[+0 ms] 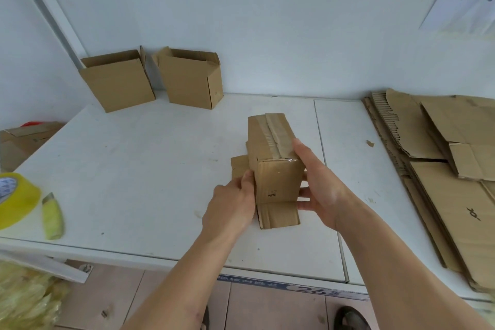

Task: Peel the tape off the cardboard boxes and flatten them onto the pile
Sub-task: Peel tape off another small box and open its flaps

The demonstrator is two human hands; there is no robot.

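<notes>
At nine o'clock on the white table (139,158) sit a yellow tape roll (14,199) and a yellow-green knife (52,215). Two open boxes (117,80) stand at eleven o'clock by the wall. At centre, the left hand (230,209) and right hand (318,185) clamp a taped box (276,171) from either side; it seems lifted slightly. The flattened pile (442,169) lies at three o'clock.
</notes>
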